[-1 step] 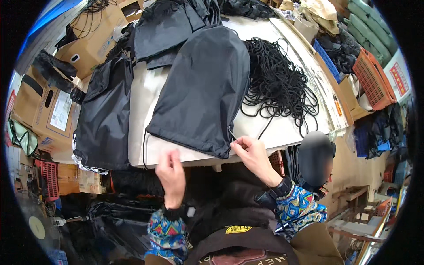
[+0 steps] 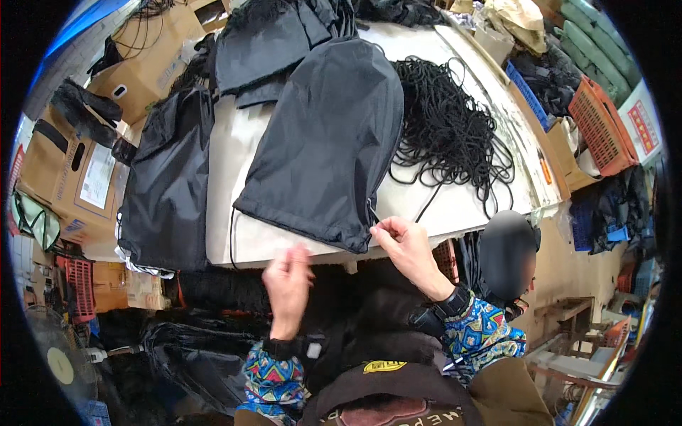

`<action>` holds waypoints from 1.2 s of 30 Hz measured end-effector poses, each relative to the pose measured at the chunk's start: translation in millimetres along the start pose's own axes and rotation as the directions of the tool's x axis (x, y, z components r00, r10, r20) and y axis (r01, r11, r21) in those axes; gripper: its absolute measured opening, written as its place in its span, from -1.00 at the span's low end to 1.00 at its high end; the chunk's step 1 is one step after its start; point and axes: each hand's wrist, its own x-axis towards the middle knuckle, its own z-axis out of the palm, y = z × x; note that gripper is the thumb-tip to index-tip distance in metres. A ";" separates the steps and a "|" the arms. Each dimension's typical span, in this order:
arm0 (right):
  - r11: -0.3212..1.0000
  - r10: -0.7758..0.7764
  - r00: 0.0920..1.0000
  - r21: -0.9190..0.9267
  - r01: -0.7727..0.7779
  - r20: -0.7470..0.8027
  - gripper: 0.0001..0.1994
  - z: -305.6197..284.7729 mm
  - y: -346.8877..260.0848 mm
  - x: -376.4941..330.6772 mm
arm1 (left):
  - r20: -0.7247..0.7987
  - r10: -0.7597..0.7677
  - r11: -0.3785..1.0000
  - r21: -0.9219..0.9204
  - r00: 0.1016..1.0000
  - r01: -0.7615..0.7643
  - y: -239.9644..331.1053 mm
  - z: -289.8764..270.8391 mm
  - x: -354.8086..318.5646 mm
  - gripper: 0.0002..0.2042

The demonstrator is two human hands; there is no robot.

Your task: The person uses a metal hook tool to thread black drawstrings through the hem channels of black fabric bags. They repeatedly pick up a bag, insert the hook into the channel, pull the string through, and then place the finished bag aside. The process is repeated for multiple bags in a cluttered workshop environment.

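Black drawstring bag [image 2: 327, 142] lies flat on tabletop [image 2: 455, 202], beside cord pile [image 2: 444, 121]. Right hand [image 2: 405, 245] grip pinches cord at bag's near corner. Left hand [image 2: 288, 277] blurred below bag's hem, grip state can't tell.

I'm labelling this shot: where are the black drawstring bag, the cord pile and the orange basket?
black drawstring bag [image 2: 323, 142], head view, middle of its fabric.
cord pile [image 2: 444, 128], head view, centre of the tangle.
orange basket [image 2: 600, 128], head view, its slatted side.

An orange plastic crate [image 2: 600, 124] stood at the right beside a blue crate [image 2: 527, 91]. Cardboard boxes [image 2: 74, 174] were stacked at the left, with a red basket [image 2: 79, 290] below them.
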 end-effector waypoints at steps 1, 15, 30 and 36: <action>1.000 0.002 1.000 0.023 -0.002 0.004 -0.78 6.0 -3.8 -3.8 | 0.086 -0.028 0.955 -0.292 0.996 0.052 -3.3 14.9 -11.8 -0.72; 0.998 -0.036 0.997 0.062 0.032 0.066 -0.83 -1.5 -27.0 -21.2 | 0.371 -0.181 0.604 -0.689 0.911 0.400 30.1 54.5 -6.1 -0.86; 0.912 -0.401 0.913 -0.121 0.391 -0.074 -0.82 6.8 -28.8 -20.5 | 0.331 -0.034 0.638 -0.719 0.943 0.275 42.2 50.6 -5.9 -0.90; 0.889 -0.447 0.891 -0.148 0.433 -0.079 -0.81 9.6 -27.9 -20.6 | 0.535 -0.112 0.359 -0.764 0.837 0.536 35.0 41.7 1.5 -0.91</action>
